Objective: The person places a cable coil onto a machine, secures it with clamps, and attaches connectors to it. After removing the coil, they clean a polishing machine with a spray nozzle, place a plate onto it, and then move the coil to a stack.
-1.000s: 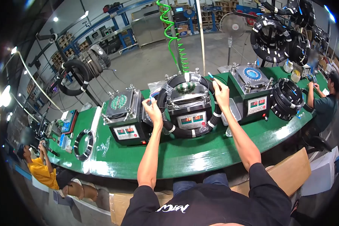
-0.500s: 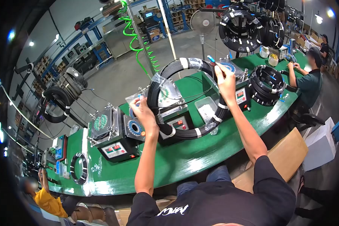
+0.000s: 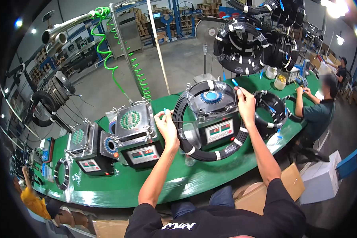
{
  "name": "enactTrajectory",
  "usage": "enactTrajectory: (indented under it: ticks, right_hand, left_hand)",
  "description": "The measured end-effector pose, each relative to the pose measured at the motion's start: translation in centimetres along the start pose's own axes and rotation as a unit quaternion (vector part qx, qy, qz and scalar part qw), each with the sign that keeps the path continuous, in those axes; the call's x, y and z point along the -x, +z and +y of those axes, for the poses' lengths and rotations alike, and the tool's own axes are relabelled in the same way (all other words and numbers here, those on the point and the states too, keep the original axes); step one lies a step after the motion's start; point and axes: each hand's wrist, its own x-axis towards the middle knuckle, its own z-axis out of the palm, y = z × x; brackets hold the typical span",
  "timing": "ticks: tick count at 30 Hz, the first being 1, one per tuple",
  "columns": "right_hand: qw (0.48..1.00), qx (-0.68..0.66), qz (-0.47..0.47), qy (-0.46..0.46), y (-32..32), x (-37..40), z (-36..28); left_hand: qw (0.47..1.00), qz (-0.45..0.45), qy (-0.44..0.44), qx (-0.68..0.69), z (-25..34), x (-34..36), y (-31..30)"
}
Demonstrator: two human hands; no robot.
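Note:
A coil of black cable (image 3: 206, 156), banded with white tape and clear wrap, hangs upright between my hands above the bench. My right hand (image 3: 246, 105) is closed at the coil's upper right, pinching a cable end with a blue tip (image 3: 235, 82). At the coil's left side, my left hand (image 3: 167, 129) is closed in a pinch on another cable end, whose small light-blue tip (image 3: 165, 109) shows above the fingers. Behind the coil stands a black machine with a red digital display (image 3: 219, 132); a round blue disc (image 3: 211, 97) sits on its top, partly seen through the ring.
Two similar machines (image 3: 143, 154) (image 3: 89, 164) stand to the left on the green bench (image 3: 178, 186). More coils lie at right (image 3: 270, 125) and hang from a rack (image 3: 242, 65). A co-worker (image 3: 319, 103) sits at right, another person (image 3: 35, 202) at far left. A cardboard box (image 3: 291, 180) is below the bench.
The view has shifted along the bench to the right. My hands and the coil are now in front of the right-hand machine. Both hands keep their pinches.

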Motion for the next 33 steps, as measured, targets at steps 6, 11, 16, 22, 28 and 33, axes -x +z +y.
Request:
enactTrajectory:
  ticks: [6, 11, 16, 22, 28, 33]
  right_hand:
    - [0.999, -0.003, -0.054, 0.007, -0.3, -3.1, 5.1]
    - [0.994, -0.033, -0.099, 0.016, 1.0, -3.4, 9.6]
    - [0.985, -0.059, -0.156, 0.044, -0.2, -2.8, 9.9]
    - [0.971, -0.236, -0.013, 0.035, -0.7, -3.8, 11.2]
    - [0.873, -0.438, -0.168, 0.132, -2.9, -7.1, 8.2]
    - [0.885, -0.378, -0.241, 0.121, 0.5, -11.6, 8.7]
  left_hand:
    - [0.997, 0.058, -0.004, -0.043, -4.4, 0.5, 3.3]
    - [0.996, 0.087, 0.007, -0.026, -7.5, 0.2, 3.3]
    - [0.992, 0.116, 0.047, -0.029, -9.2, 1.4, 3.5]
    - [0.985, 0.097, 0.144, 0.02, -5.6, 1.4, 4.3]
    - [0.978, 0.044, 0.202, 0.017, 3.0, -1.0, 5.5]
    - [0.997, 0.017, 0.071, -0.031, 1.1, -8.9, 7.6]
